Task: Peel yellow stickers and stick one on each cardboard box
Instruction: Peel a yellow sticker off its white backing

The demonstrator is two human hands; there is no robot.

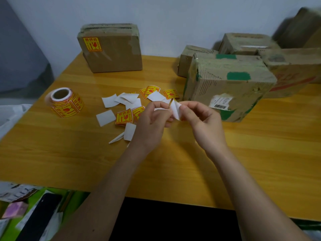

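Above the middle of the wooden table [69,153], my left hand [152,122] and my right hand [199,119] pinch one sticker [174,108] between them. Its white backing bends away from a thin yellow edge. A roll of yellow stickers [65,102] stands at the left. Loose yellow stickers [124,117] and white backing scraps [106,117] lie scattered in front of my hands. A cardboard box [111,49] at the back left carries a yellow sticker [92,44]. Just right of my hands stands a cardboard box [225,86] with green tape and a barcode label.
More cardboard boxes [246,43] are stacked at the back right against the wall. A white plastic bag [10,115] hangs at the table's left edge. Below the front edge lie a dark phone-like slab [40,216] and papers on a green surface.
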